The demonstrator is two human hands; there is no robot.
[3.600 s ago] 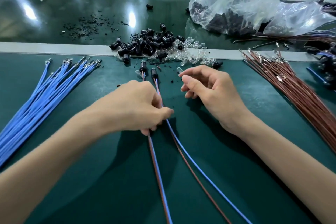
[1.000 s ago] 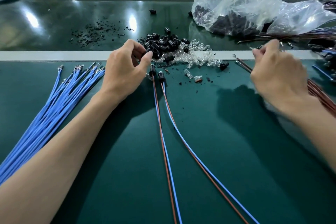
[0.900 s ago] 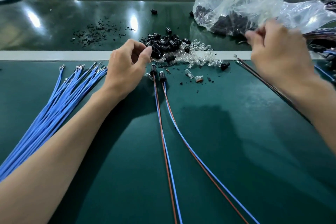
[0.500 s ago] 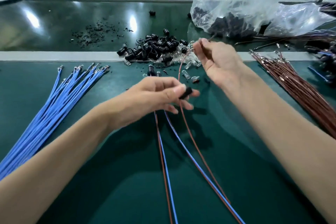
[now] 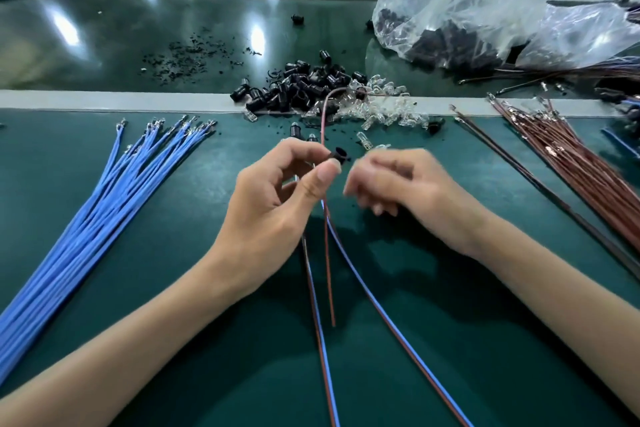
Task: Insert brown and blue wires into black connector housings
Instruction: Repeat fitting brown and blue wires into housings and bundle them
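Observation:
My left hand (image 5: 273, 201) pinches a small black connector housing (image 5: 338, 153) between thumb and forefinger above the green mat. A single brown wire (image 5: 327, 253) runs past that pinch, arcs up over the pile behind and trails down toward me. My right hand (image 5: 398, 187) is just right of the housing, blurred, fingers curled; I cannot make out anything in it. Two brown-and-blue wire pairs (image 5: 398, 329) lie on the mat beneath my hands, their black housings (image 5: 296, 130) pointing away from me.
A blue wire bundle (image 5: 104, 204) fans out at left, a brown wire bundle (image 5: 571, 163) at right. Loose black housings (image 5: 301, 87) and clear bulbs (image 5: 381, 111) are heaped on the grey strip. Plastic bags (image 5: 467, 10) sit at back right.
My right hand pulled one brown wire from the right bundle to the middle, then dropped from its upper end to beside the housing. My left hand took a housing from the pile.

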